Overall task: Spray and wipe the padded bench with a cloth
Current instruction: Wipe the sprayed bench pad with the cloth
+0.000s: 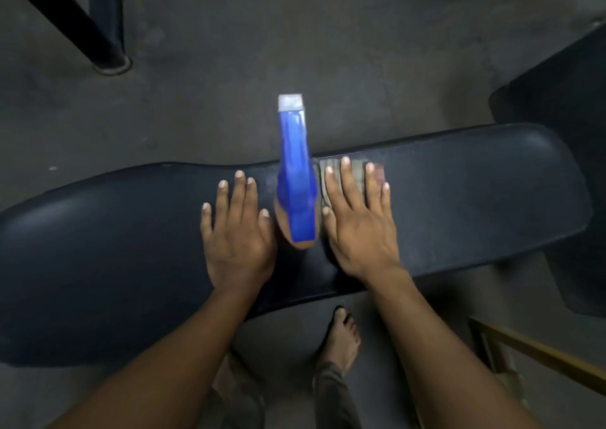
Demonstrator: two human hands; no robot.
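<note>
A long dark padded bench (114, 232) runs across the view from left to right. A spray bottle (295, 179) with a blue trigger head and a pale nozzle tip stands on it between my hands, nozzle pointing away from me. My left hand (237, 232) lies flat on the pad just left of the bottle, fingers spread, holding nothing. My right hand (357, 222) lies flat on a folded greyish cloth (357, 174), which shows between and beyond my fingers, just right of the bottle.
Grey concrete floor surrounds the bench. A black metal post with a round foot (108, 58) stands at the upper left. Another dark padded piece (557, 101) sits at the right. A yellowish frame bar (537, 353) is at lower right. My bare feet (341, 337) stand near the bench's front edge.
</note>
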